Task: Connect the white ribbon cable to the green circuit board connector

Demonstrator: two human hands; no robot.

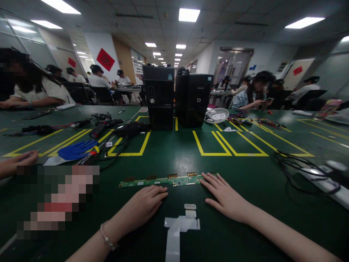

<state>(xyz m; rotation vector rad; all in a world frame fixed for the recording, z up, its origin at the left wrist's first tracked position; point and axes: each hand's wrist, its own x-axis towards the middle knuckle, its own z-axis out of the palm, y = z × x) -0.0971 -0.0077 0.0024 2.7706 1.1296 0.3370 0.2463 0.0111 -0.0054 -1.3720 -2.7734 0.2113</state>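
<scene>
A long narrow green circuit board (pixel 163 180) with gold connectors on its far edge lies flat on the green table (pixel 245 174) in front of me. My left hand (pixel 144 203) rests palm down just before the board's middle, fingers loosely together and touching its near edge, holding nothing. My right hand (pixel 222 194) lies flat with fingers spread, its fingertips on the board's right end. A bracelet is on my left wrist. A cross of white tape (pixel 180 223) is stuck to the table between my hands.
Two black computer towers (pixel 159 96) (pixel 195 100) stand at the table's middle. A blue glove (pixel 77 149), screwdrivers and black cables lie at left. A white fan grille (pixel 216 115) is at the back, a white power strip (pixel 324 182) with cables at right. Another person's hand (pixel 16 163) rests at far left.
</scene>
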